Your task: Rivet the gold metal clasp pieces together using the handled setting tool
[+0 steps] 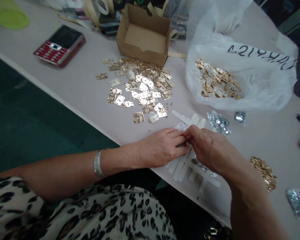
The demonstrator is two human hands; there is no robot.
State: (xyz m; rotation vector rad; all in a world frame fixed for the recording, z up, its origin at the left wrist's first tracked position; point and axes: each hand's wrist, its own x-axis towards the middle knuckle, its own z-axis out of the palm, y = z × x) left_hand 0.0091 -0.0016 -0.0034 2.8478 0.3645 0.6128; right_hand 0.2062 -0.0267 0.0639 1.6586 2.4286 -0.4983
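My left hand (160, 148), with a silver bangle (98, 164) on its wrist, meets my right hand (210, 150) above the table's middle. Between their fingertips is a small dark metal piece (181, 145), mostly hidden by the fingers. Under both hands lie several white strips (183, 170), with small silver pieces among them. Just beyond my fingers is a scattered heap of flat gold-coloured metal plates (142, 88). Some of them shine pale in the light.
A clear plastic bag (265, 90) holds more plates. Silver bits (218, 122) and gold bits (263, 173) lie on the pale table (95, 96). A cardboard box (142, 33) and a red mobile phone (60, 45) stand farther back. The table's edge runs below my left arm.
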